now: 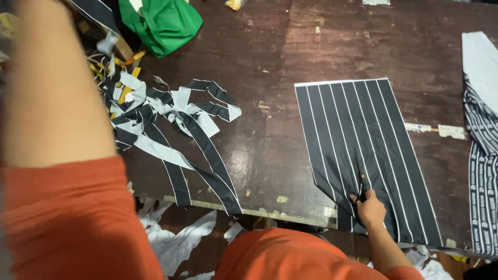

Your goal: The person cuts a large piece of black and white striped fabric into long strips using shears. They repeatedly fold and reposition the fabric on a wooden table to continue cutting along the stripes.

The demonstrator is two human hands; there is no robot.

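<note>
A black fabric panel with thin white stripes [358, 129] lies flat on the dark wooden table [270, 88], its near end hanging over the front edge. My right hand [370, 209] rests on the near end of the panel and is closed around dark scissors [361, 187], whose blades point away from me along a stripe. My left forearm [49, 88], with an orange sleeve below it, rises close to the camera at the left. Its hand is out of the picture.
A tangle of cut black and white strips [171, 122] sprawls at the table's left. A green bag [163, 23] sits at the back left. White and patterned fabric [482, 155] hangs at the right edge. Pale scraps [176, 241] litter the floor below.
</note>
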